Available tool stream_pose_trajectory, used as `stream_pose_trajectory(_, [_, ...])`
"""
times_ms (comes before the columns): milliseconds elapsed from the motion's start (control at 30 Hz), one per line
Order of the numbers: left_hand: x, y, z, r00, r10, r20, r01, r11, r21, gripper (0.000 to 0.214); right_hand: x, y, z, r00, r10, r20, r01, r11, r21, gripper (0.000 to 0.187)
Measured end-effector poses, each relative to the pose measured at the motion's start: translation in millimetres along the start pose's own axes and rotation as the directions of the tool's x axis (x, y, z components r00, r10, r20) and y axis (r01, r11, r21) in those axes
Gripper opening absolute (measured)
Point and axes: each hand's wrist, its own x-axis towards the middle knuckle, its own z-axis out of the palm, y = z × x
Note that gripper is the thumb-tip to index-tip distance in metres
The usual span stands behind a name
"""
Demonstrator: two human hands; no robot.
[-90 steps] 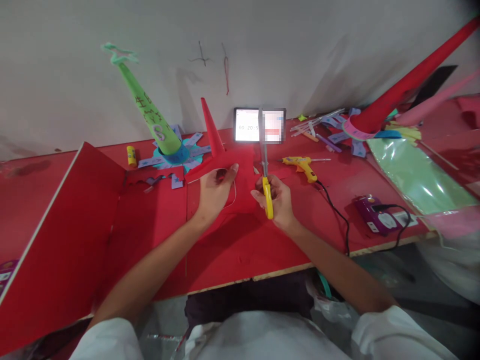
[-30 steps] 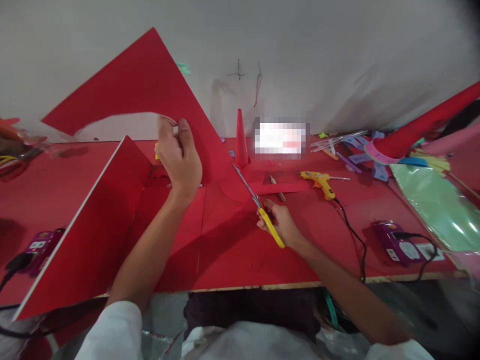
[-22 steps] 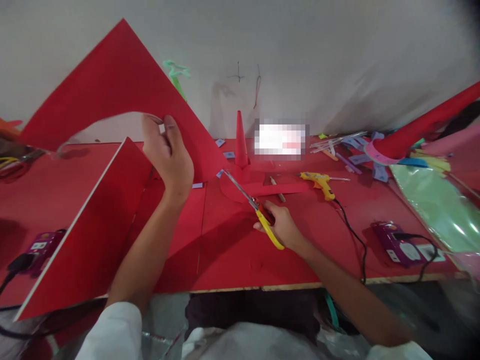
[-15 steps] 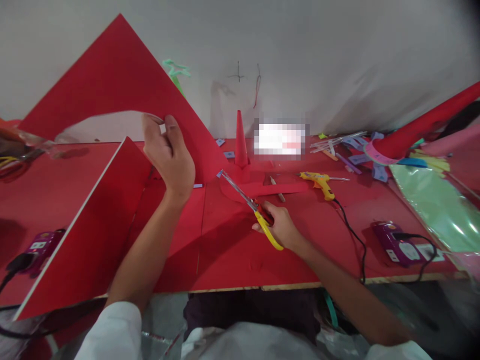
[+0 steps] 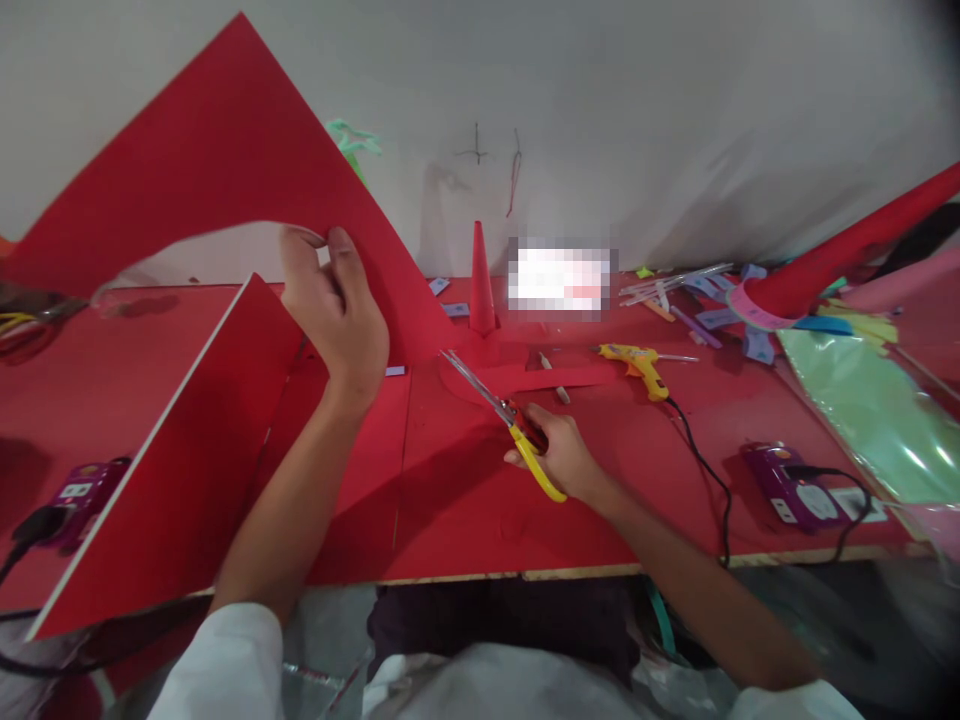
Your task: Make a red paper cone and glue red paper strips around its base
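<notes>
My left hand pinches the curved cut edge of a large red sheet of card, raised off the table with one corner pointing up. Low over the table, my right hand grips the yellow and red handles of a pair of scissors. Their blades look closed and point up and left, near the sheet's lower right corner. Behind them stands a narrow red paper cone. A red paper strip lies flat beyond the blades.
A yellow glue gun with a black cord lies right of the scissors. Purple power sockets sit at the right, others at the left. A red board leans at the left. Scissors with yellow and red handles show at the far left edge.
The red sheet has shifted slightly up and left, its left end now reaching the picture's edge. A small pale scrap at the scissors' tips no longer shows. Both hands stay almost in place.
</notes>
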Motion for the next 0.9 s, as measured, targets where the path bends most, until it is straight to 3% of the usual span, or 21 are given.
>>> stream_pose_trajectory(267, [-3, -3, 3.2, 1.000, 0.020, -0.018, -0.020, 1.000, -0.008, 0.031, -2, -3, 1, 1.000, -0.017, 0.012, 0.016, 0.999, 0.031, 0.054])
stream_pose_trajectory(533, [-11, -4, 10.5, 0.997, -0.075, -0.008, 0.075, 0.997, -0.024, 0.043, -1, -4, 7, 1.000, -0.004, -0.022, 0.004, 1.000, 0.007, 0.051])
stream_pose_trajectory(800, [-20, -6, 17.5, 1.000, 0.014, -0.007, -0.013, 1.000, 0.011, 0.037, -4, -2, 17, 0.999, 0.008, -0.039, -0.007, 1.000, 0.008, 0.048])
stream_pose_trajectory(900, [-22, -6, 18.4, 1.000, -0.003, -0.005, 0.003, 1.000, 0.005, 0.036, -5, -2, 18, 0.999, 0.019, -0.048, -0.019, 1.000, 0.003, 0.049])
